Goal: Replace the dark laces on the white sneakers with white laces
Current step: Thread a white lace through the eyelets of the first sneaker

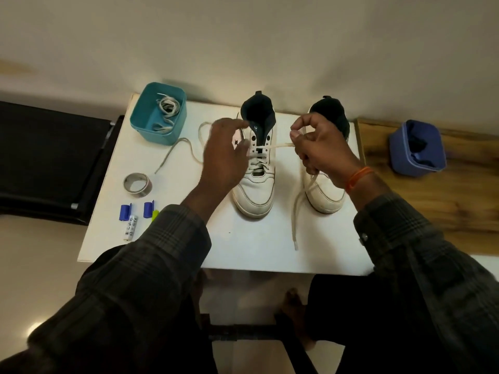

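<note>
On the desk [243, 247], the left sneaker [255, 168] is partly laced in white. The white lace [278, 146] is pinched taut by the right hand [318, 147]; the sneaker is steadied by the loosely curled left hand [224, 155]. Uneven ends or a skipped eyelet may be caused by overpulling.

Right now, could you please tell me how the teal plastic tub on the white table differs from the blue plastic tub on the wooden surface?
The teal plastic tub stands at the white table's far left corner; the blue plastic tub stands off it, on the wooden surface to the right. The teal tub holds pale laces; the blue tub holds something dark, hard to identify. Both are open-topped, rounded square tubs.
</note>
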